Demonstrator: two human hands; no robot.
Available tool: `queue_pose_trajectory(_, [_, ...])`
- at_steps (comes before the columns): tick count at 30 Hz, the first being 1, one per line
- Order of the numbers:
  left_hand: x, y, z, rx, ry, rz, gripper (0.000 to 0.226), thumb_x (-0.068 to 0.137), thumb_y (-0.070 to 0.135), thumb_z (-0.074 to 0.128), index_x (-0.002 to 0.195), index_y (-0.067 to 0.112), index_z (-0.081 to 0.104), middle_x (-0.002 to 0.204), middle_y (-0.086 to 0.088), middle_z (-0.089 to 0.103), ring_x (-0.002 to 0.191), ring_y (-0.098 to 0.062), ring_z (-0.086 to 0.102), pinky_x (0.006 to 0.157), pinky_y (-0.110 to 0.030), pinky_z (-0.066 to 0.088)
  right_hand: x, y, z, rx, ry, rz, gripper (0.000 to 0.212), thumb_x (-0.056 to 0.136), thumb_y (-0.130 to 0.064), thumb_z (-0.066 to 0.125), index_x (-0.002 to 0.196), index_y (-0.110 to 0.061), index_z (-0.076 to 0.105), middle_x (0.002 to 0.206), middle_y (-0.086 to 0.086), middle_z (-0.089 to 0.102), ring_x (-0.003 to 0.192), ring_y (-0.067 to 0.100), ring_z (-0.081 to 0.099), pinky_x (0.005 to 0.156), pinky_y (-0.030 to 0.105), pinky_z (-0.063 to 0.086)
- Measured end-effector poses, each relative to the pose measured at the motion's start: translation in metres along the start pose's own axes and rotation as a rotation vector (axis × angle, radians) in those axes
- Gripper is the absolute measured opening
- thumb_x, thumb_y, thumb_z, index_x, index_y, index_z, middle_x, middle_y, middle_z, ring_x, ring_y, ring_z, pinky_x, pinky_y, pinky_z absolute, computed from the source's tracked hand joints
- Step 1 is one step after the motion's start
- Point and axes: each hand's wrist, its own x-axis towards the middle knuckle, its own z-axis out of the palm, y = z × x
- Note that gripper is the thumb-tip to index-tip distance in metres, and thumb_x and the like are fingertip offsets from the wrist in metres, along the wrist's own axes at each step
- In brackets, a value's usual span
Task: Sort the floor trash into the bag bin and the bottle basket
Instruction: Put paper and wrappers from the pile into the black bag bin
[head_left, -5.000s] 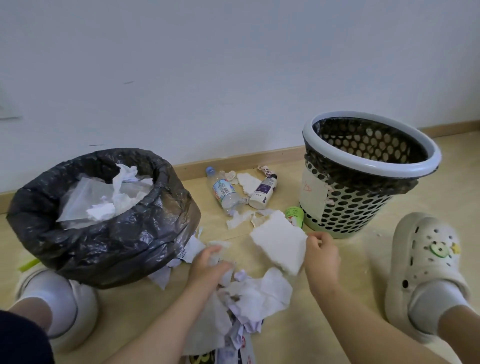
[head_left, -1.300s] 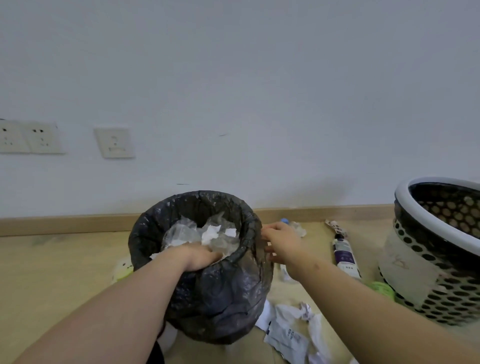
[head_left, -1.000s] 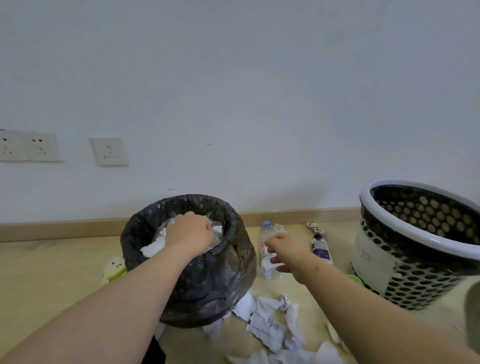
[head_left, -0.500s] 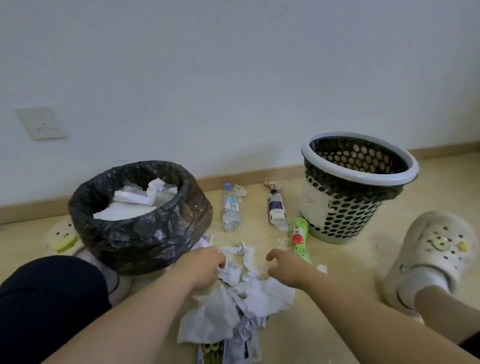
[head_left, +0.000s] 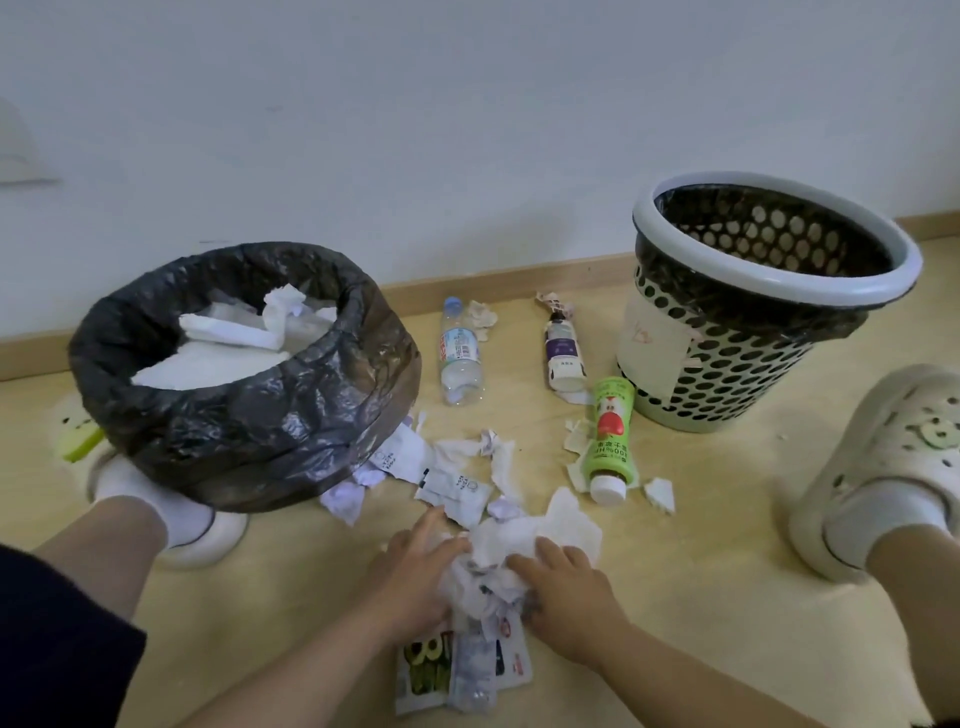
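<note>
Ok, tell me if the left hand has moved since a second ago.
Yes. The left hand was inside the bag bin. Now it is out and down on the floor in front of the bin, gripping the paper pile.

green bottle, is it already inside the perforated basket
No, the green bottle lies on its side on the floor next to the perforated basket, outside it.
</note>
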Motion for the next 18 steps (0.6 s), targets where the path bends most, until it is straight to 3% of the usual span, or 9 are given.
queue_pose_trajectory(2, [0.004,-0.001,0.005,-0.166,0.113,-0.007,0.03,0.086,0.008,0.049,0.107,0.028,0.055,0.153,0.007,0.014,0.132,-0.018,0.032,0.098,-0.029,0.039,0.002,-0.001,0.007,0.036,0.098,0.022,0.044,0.094,-0.025,0.041,0.137,-0.031,0.039,0.144,-0.002,0.032,0.13,0.024,0.031,0.1,0.03,0.034])
queue_pose_trajectory(3, [0.007,-0.001,0.004,-0.234,0.157,-0.011,0.022,0.087,0.005,0.047,0.087,0.025,0.056,0.144,0.004,0.032,0.125,-0.017,0.04,0.091,-0.026,0.041,0.002,0.0,0.009,0.064,0.123,0.032,0.042,0.093,-0.022,0.041,0.135,-0.028,0.042,0.142,-0.003,0.035,0.129,0.023,0.032,0.099,0.028,0.035])
queue_pose_trajectory(5, [0.015,-0.003,0.003,-0.351,0.188,-0.065,0.033,0.087,0.002,0.045,0.066,0.027,0.045,0.106,0.001,0.053,0.099,-0.017,0.052,0.073,-0.024,0.039,0.007,0.004,0.01,0.094,0.12,0.033,0.041,0.091,-0.019,0.042,0.131,-0.023,0.048,0.138,-0.002,0.041,0.126,0.023,0.036,0.098,0.027,0.035])
queue_pose_trajectory(7, [0.018,-0.005,-0.003,-0.473,0.219,-0.157,0.035,0.086,-0.001,0.043,0.066,0.028,0.046,0.085,0.004,0.054,0.08,-0.014,0.05,0.062,-0.023,0.036,0.012,0.01,0.008,0.127,0.09,0.036,0.039,0.082,-0.026,0.042,0.117,-0.018,0.058,0.122,-0.001,0.052,0.118,0.023,0.044,0.086,0.021,0.036])
queue_pose_trajectory(9, [0.022,-0.005,-0.012,-0.631,0.277,-0.251,0.031,0.087,-0.003,0.041,0.076,0.023,0.054,0.085,0.003,0.057,0.079,-0.015,0.051,0.06,-0.02,0.038,0.016,0.014,0.006,0.228,0.075,0.064,0.033,0.07,-0.031,0.036,0.086,-0.017,0.061,0.087,-0.005,0.051,0.103,0.024,0.052,0.065,0.012,0.03])
queue_pose_trajectory(11, [0.023,-0.005,-0.025,-0.817,0.34,-0.339,0.025,0.09,-0.001,0.041,0.086,0.018,0.056,0.09,-0.001,0.057,0.082,-0.018,0.052,0.061,-0.023,0.042,0.016,0.013,0.0,0.338,0.104,0.116,0.02,0.076,-0.031,0.038,0.066,-0.019,0.051,0.073,-0.005,0.047,0.09,0.023,0.053,0.062,0.013,0.034])
queue_pose_trajectory(13, [0.023,-0.005,-0.041,-1.0,0.411,-0.416,0.025,0.091,0.0,0.04,0.082,0.018,0.054,0.088,-0.003,0.057,0.08,-0.019,0.053,0.065,-0.028,0.045,0.015,0.011,-0.009,0.504,0.17,0.168,0.023,0.089,-0.023,0.045,0.071,-0.015,0.056,0.079,0.004,0.058,0.086,0.025,0.056,0.069,0.027,0.044])
queue_pose_trajectory(16, [0.019,0.0,-0.065,-1.43,0.463,-0.488,0.03,0.097,0.001,0.035,0.073,0.015,0.046,0.077,-0.007,0.058,0.068,-0.016,0.056,0.065,-0.028,0.044,0.011,0.004,-0.037,0.774,0.237,0.256,0.021,0.094,-0.022,0.045,0.089,-0.008,0.06,0.081,0.008,0.057,0.078,0.022,0.054,0.068,0.03,0.045])
queue_pose_trajectory(18, [0.014,0.004,-0.077,-1.751,0.503,-0.563,0.034,0.1,0.004,0.03,0.069,0.008,0.043,0.056,-0.009,0.056,0.053,-0.017,0.057,0.066,-0.032,0.046,0.009,-0.002,-0.058,0.987,0.302,0.305,0.021,0.095,-0.022,0.045,0.106,-0.008,0.056,0.093,0.009,0.056,0.089,0.023,0.054,0.082,0.035,0.047])
